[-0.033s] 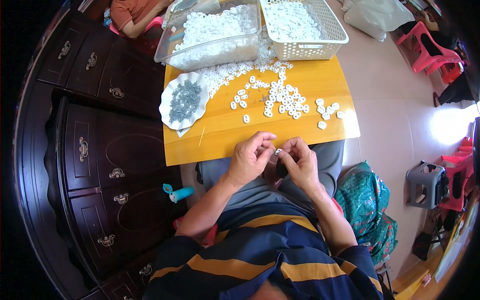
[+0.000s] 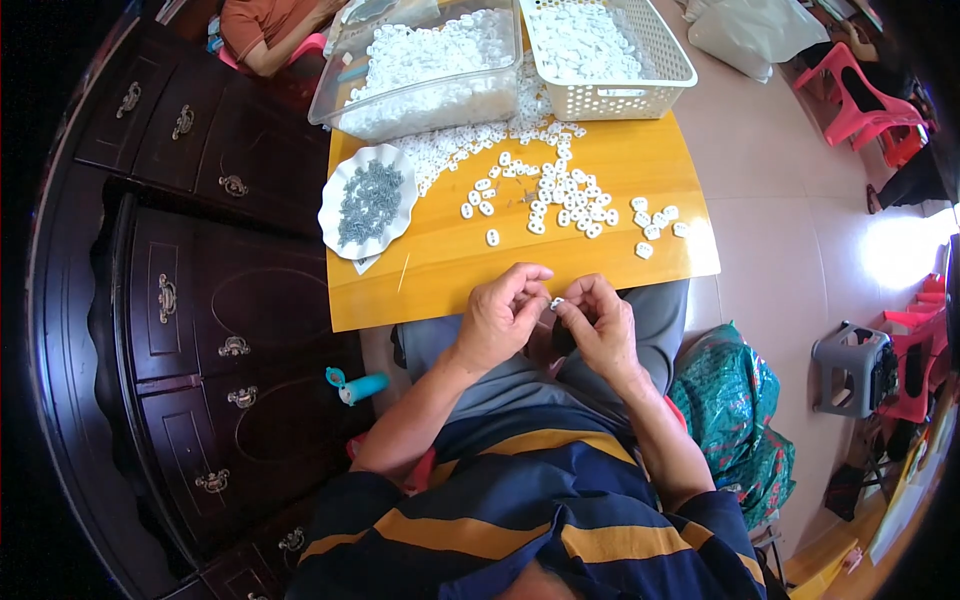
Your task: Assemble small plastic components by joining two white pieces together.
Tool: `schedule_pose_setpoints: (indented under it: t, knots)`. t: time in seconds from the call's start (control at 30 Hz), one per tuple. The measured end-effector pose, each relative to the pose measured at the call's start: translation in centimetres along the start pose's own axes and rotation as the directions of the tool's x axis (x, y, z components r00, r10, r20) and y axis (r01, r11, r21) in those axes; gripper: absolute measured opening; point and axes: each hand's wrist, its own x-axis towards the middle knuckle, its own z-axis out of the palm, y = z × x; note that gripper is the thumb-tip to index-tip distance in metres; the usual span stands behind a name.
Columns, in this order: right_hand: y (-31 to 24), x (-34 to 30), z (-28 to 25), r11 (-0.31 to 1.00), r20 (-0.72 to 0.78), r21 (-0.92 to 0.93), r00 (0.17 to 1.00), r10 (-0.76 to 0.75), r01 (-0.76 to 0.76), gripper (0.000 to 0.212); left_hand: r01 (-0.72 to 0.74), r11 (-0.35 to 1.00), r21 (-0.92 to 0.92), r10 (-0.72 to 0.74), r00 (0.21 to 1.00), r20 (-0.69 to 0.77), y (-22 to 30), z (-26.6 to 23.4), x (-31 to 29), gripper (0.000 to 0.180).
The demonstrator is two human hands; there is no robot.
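Just in front of the table's near edge, my two hands meet over my lap. My right hand (image 2: 600, 328) pinches a small white plastic piece (image 2: 557, 302) between thumb and forefinger. My left hand (image 2: 498, 318) is closed in a pinch right beside that piece; whatever lies between its fingertips is too small to make out. On the wooden table (image 2: 450, 270) ahead lie many similar white oval pieces with dark holes (image 2: 575, 200). A white scalloped plate (image 2: 409, 215) to the left bears a heap of small grey metal screws (image 2: 370, 203).
A clear plastic bin (image 2: 430, 118) and a cream basket (image 2: 615, 103), both full of white pieces, stand at the table's far side. A dark cabinet (image 2: 190, 260) lines the left. A turquoise bottle (image 2: 362, 387) and a green bag (image 2: 728, 420) flank my legs. Another person's arm (image 2: 280, 55) shows at far left.
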Motion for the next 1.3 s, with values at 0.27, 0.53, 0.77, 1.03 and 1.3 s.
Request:
schedule_pose_setpoints:
  t: [0.27, 0.53, 0.77, 1.03, 1.3]
  knots:
    - [-0.3, 0.0, -0.1, 0.999, 0.0, -0.028, 1.0, -0.02, 0.02, 0.013, -0.022, 0.997, 0.072, 0.021, 1.0, 0.016, 0.5, -0.1, 0.1, 0.027]
    - [-0.3, -0.1, -0.1, 0.996, 0.007, -0.082, 1.0, -0.019, 0.02, 0.016, -0.04, 0.992, 0.119, 0.038, 0.999, 0.013, 0.3, 0.3, -0.1, 0.027]
    - [0.0, -0.1, -0.1, 0.998, -0.01, -0.055, 0.999, -0.042, 0.041, 0.016, -0.088, 0.981, 0.171, 0.082, 0.996, 0.038, 0.0, 0.5, 0.1, 0.029]
    - [0.5, 0.6, -0.5, 0.996, 0.018, 0.086, 1.0, 0.012, -0.013, 0.013, -0.03, 0.999, 0.038, 0.025, 0.991, 0.131, 0.8, -1.5, 1.4, 0.044]
    - [1.1, 0.6, -0.7, 0.927, -0.012, 0.359, 0.993, 0.12, -0.108, 0.012, -0.202, 0.797, 0.569, 0.207, 0.977, 0.057, -0.6, -2.2, 4.4, 0.038]
